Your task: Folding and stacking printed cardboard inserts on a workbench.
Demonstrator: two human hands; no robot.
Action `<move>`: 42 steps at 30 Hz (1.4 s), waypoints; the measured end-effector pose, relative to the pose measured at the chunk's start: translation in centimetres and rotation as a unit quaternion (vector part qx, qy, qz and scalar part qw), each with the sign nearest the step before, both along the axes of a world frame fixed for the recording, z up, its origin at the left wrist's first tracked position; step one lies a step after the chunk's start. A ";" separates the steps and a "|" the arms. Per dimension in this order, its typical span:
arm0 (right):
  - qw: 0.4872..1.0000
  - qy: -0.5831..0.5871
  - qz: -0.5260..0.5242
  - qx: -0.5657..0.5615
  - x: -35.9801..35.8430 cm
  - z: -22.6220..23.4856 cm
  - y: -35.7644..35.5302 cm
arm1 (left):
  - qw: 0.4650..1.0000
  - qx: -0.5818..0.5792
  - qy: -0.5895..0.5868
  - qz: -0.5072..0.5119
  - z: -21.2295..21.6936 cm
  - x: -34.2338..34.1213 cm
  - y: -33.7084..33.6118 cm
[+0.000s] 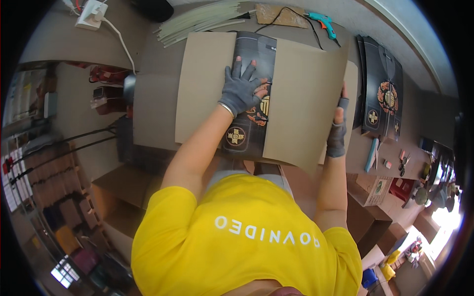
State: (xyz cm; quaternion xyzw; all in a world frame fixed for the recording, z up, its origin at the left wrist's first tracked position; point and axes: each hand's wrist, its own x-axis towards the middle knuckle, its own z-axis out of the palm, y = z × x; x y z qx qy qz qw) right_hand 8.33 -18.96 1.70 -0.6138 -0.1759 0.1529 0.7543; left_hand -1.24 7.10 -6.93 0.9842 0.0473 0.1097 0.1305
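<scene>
A large brown cardboard sheet [303, 89] lies on the table in front of me, with a black printed panel [249, 130] bearing gold and orange emblems down its middle. My left hand [241, 91], in a grey fingertip-less glove, rests flat on the printed panel with its fingers spread. At the right side, my right hand [337, 126], gloved the same way, grips the raised edge of the cardboard sheet. That edge curves up off the surface. Some of the right fingers are hidden behind the cardboard.
Translucent glue sticks [197, 20] and a teal glue gun [323, 23] with a black cord lie at the back. Black printed boards [384, 91] are stacked on the right, near a cutter [372, 155] and scissors [404, 163]. A white power strip [91, 15] is at far left.
</scene>
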 end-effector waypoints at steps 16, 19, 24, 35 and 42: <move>0.995 -0.074 -0.016 -0.072 5.0 -5.6 -1.8 | 0.940 0.183 0.269 -0.104 4.7 -0.1 0.8; 0.994 -0.078 -0.017 -0.073 5.1 -6.0 -2.1 | 0.945 0.171 0.258 -0.103 4.0 -0.2 0.8; 0.999 -0.002 0.027 0.039 4.2 -6.0 -1.0 | 0.954 0.152 0.236 -0.107 3.5 -0.4 1.1; 0.988 -0.142 -0.013 -0.051 4.3 -5.9 0.3 | 0.949 0.137 0.263 -0.109 4.3 0.0 0.8; 0.726 -0.438 0.050 -0.528 1.8 -4.4 5.7 | 0.942 0.139 0.284 -0.110 4.5 0.1 0.9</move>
